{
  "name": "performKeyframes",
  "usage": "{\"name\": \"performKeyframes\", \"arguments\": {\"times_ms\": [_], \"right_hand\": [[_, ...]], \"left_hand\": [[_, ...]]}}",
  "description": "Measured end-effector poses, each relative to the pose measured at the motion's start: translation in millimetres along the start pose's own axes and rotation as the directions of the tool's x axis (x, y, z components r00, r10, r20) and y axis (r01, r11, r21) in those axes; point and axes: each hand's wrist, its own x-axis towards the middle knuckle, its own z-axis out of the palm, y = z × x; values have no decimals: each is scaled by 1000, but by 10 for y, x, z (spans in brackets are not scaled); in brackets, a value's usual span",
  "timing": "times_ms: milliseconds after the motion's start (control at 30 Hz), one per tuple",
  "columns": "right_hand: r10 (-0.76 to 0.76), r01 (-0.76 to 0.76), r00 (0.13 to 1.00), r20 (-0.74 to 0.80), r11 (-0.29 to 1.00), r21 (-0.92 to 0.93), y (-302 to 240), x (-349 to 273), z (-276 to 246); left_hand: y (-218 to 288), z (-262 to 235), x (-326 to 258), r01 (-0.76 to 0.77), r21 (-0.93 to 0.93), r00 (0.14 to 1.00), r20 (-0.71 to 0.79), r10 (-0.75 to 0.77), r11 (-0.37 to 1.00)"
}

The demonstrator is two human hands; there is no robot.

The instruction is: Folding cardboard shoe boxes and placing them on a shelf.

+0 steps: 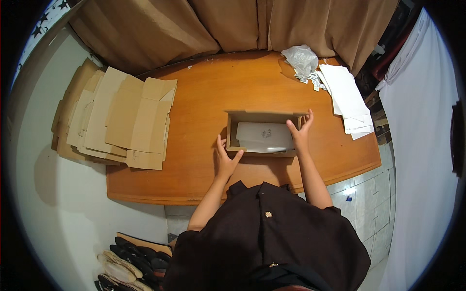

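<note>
Black short-sleeved garment, small gold buttons down front; bare forearms, bare hands.

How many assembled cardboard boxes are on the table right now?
1: the open cardboard box at the table's middle, between the left hand and right hand. The flattened cardboard stack at the left edge is unassembled.
</note>
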Motion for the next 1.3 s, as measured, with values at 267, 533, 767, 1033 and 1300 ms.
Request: {"name": "performKeyframes", "arguments": {"times_ms": [267, 533, 767, 1033, 1300], "right_hand": [[38, -27, 999, 18, 908, -417, 0, -499, -479], [-55, 61, 998, 28, 825, -561, 257, -686, -627], [-115, 130, 991, 61, 847, -515, 371, -779, -640], [-154, 276, 960, 235, 675, -684, 476, -909, -778], [-222, 348, 938, 268, 611, -712, 508, -861, -753]], "left_hand": [[124, -118, 180, -67, -224, 997, -51, 56, 972], [220, 1, 224, -209, 146, 977, 66, 201, 967], [164, 77, 89, -217, 329, 976, 46, 214, 919], [30, -6, -60, -423, 455, 884, 17, 467, 784], [-15, 5, -78, -521, 453, 848, 179, 498, 724]]}}
